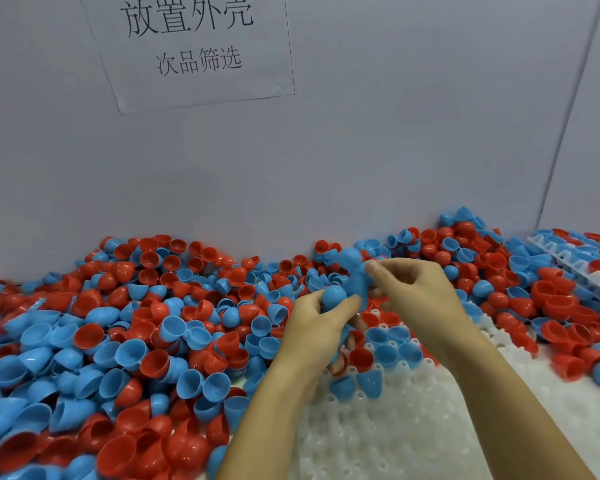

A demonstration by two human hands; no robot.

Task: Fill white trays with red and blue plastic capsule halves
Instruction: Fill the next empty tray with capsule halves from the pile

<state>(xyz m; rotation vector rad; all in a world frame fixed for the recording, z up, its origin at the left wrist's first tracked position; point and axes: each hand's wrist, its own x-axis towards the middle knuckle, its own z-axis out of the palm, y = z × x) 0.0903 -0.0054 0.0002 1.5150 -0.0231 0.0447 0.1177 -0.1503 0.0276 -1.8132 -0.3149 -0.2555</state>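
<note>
1. A deep pile of red and blue capsule halves [125, 344] covers the left of the bench, some lying open side up, others dome up, heaped against a grey wall [395, 150].

2. A paper sign [194, 50] printed with Chinese characters is fixed to the wall above the pile, tilted slightly.

3. The left hand [321, 327] is raised over the near tray, thumb and fingers curled around a blue half [334, 296] whose dome faces the camera; more halves, red and blue, appear tucked lower in the same palm, though how many cannot be told.

4. A stack of blue halves [355, 271] stands between the two hands, its rounded top pointing up and away toward the wall.

5. The right hand [416, 289] pinches that blue stack at its upper side, fingertips closed on the plastic, remaining fingers curled; its lower end meets the left hand.

6. A white tray [413, 427] with rows of round sockets lies beneath both forearms; a few sockets at its far end hold blue and red halves, the near sockets show bare white.

7. More loose halves spread right of the tray toward the wall's corner.

8. A second white tray [575, 268] lies at an angle at far right, partly buried, with halves in it.
</note>
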